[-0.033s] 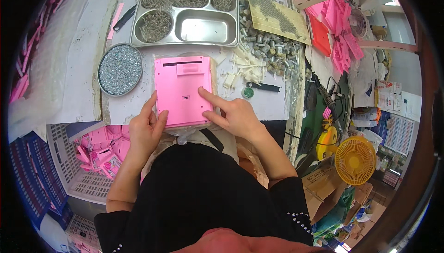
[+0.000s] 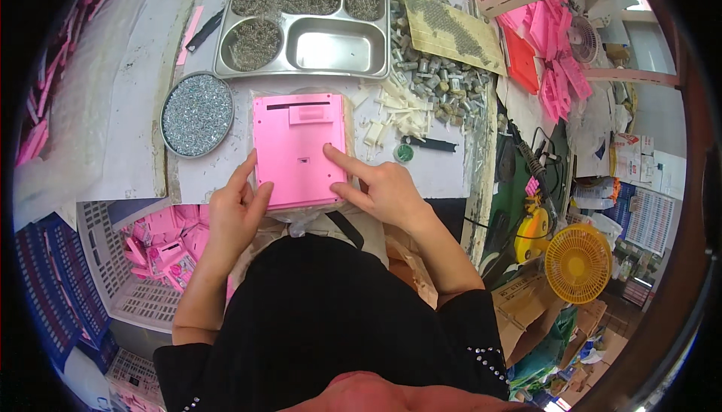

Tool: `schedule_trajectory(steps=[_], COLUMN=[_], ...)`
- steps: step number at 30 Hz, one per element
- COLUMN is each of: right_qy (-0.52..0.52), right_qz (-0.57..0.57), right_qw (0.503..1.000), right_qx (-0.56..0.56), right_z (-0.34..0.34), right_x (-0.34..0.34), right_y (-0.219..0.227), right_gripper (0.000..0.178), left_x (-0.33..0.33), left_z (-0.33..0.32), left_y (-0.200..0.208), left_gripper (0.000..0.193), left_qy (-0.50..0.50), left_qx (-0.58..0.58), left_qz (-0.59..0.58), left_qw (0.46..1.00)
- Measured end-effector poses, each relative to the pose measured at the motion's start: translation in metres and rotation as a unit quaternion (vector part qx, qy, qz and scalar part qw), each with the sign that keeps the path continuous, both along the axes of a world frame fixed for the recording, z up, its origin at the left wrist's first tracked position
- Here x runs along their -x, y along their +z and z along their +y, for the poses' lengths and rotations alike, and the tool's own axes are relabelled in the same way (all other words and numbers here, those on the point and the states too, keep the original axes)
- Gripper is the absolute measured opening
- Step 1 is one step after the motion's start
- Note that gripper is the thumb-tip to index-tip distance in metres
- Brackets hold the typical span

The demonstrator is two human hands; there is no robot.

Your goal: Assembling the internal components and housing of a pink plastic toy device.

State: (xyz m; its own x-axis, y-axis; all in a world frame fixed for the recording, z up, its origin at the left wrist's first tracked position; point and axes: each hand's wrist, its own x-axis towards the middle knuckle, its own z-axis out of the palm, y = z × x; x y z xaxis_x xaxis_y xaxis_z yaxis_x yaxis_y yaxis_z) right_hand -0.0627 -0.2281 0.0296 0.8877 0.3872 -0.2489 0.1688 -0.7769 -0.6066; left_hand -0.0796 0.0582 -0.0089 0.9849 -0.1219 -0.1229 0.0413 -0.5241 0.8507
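A flat pink plastic casing (image 2: 289, 175) lies in front of me on a pad wrapped in clear plastic. It has a long dark slot near its far edge, a raised pink block below that and a small opening in the middle. My left hand (image 2: 236, 212) grips its left edge, with fingers along the side and the thumb by the near corner. On the opposite side, my right hand (image 2: 387, 192) holds the right edge, index finger stretched onto the top face and thumb lower down. The casing's underside is hidden.
Beyond the casing stands a steel compartment tray (image 2: 335, 45) with small springs. A round dish (image 2: 197, 115) of tiny metal parts sits left. Small metal cylinders (image 2: 444, 85) and white plastic pieces (image 2: 402, 107) lie right. A crate (image 2: 139, 299) of pink parts is at lower left.
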Motion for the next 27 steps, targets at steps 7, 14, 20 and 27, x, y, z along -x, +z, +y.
schedule_trajectory(steps=[7,14,20,27], right_qy=[0.040,0.122,0.287,0.323], right_qz=[-0.001,-0.190,-0.339,-0.315], right_qw=[0.999,0.974,0.894,0.886], right_qx=[0.020,-0.029,0.055,0.108], right_z=[-0.006,0.039,0.191,0.215], right_x=[-0.017,-0.087,-0.175,-0.190], right_y=[0.014,0.033,-0.024,-0.029], right_gripper=[0.050,0.031,0.008,0.011], left_x=[-0.101,-0.111,-0.114,-0.116], left_z=[0.057,0.077,0.087,0.101], left_y=[0.014,0.001,-0.006,0.005], left_gripper=[0.019,0.010,0.020,0.018], left_qy=[0.005,-0.037,0.011,0.043], left_qx=[-0.235,-0.223,-0.301,-0.272], left_qz=[-0.314,-0.255,-0.257,-0.271], left_qw=[0.920,0.940,0.918,0.922])
